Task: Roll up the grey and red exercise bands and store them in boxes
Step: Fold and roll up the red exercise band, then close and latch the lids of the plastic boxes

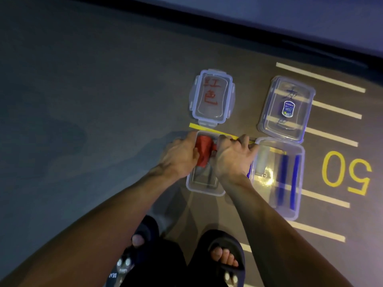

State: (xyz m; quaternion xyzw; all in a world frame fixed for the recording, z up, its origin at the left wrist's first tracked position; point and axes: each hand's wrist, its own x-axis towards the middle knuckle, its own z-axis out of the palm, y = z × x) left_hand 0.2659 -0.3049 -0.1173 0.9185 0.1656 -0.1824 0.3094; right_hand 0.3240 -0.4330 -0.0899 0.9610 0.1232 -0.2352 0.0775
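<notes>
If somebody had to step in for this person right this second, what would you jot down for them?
Left hand and right hand both grip the rolled red band, holding it in the far end of the smaller clear box.
Its lid, marked in red writing, lies open on the floor just beyond.
The grey band already sits rolled in the larger box to the right, beside two blue strips. That box's lid lies off, beyond it.
Done: both bands rolled, grey one stored.
Left: let go of the red roll in its box. Closing the lids looks the likely finish.
</notes>
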